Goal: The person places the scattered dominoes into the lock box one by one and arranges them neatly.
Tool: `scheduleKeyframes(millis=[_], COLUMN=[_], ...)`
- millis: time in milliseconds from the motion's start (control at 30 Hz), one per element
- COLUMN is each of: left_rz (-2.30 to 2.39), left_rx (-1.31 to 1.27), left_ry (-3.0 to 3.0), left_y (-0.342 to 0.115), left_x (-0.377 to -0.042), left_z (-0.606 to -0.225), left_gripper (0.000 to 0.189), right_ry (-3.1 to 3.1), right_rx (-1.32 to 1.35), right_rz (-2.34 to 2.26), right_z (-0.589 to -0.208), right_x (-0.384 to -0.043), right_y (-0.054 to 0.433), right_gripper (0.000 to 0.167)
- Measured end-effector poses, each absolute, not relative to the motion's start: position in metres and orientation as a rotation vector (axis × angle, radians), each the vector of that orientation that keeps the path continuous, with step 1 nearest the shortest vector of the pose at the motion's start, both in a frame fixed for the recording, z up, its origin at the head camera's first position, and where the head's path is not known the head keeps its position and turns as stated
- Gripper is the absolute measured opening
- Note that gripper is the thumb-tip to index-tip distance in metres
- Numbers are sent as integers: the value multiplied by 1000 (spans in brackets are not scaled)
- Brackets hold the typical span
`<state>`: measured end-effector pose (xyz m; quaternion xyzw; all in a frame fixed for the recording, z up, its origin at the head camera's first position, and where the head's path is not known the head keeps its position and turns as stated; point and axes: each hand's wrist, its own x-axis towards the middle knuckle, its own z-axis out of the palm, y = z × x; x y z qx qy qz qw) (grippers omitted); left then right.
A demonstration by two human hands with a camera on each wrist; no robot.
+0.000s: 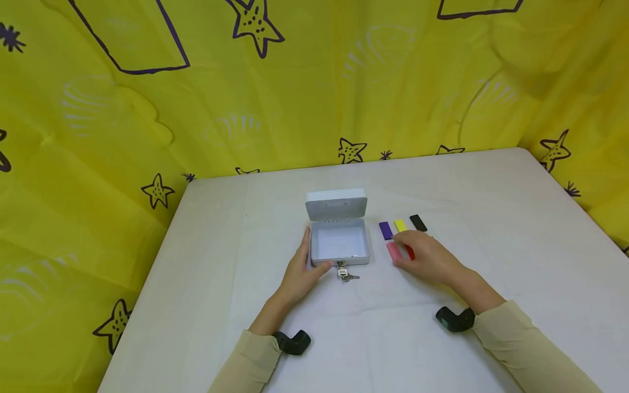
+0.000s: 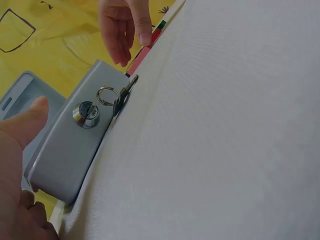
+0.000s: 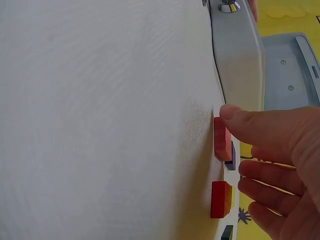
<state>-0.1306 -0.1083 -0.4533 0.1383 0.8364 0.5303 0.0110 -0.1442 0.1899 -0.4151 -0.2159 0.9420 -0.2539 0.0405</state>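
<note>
A small white metal cash box (image 1: 340, 261) stands on the table with its lid (image 1: 337, 207) raised, its inside bare. A key ring with keys (image 2: 120, 99) hangs from the front lock. My left hand (image 1: 300, 275) holds the box at its left front corner, fingers along the side and thumb at the front rim. Over the coloured blocks, my right hand (image 1: 429, 259) reaches with loose fingers, its thumb right at the pink block (image 3: 222, 140). A red block (image 3: 220, 200) lies beside it, partly hidden by the hand in the head view.
Behind the right hand lie a purple block (image 1: 385, 231), a yellow block (image 1: 400, 225) and a black block (image 1: 418, 222). A dark green block (image 3: 227, 232) shows at the right wrist view's bottom. A yellow patterned cloth (image 1: 295, 98) hangs behind the white-covered table (image 1: 221, 245).
</note>
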Motion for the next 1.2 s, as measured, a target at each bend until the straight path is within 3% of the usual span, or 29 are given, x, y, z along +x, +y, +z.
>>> scheduleKeyframes(millis=[1200], left_rz=[1530], left_rx=[524], left_ry=[2749], left_y=[-112], left_x=[-134], left_z=[-460], left_gripper=[83], right_ry=[2877], right_rx=[-685], right_rz=[-712], right_z=[-419], right_x=[-146], right_y=[188], right_gripper=[45])
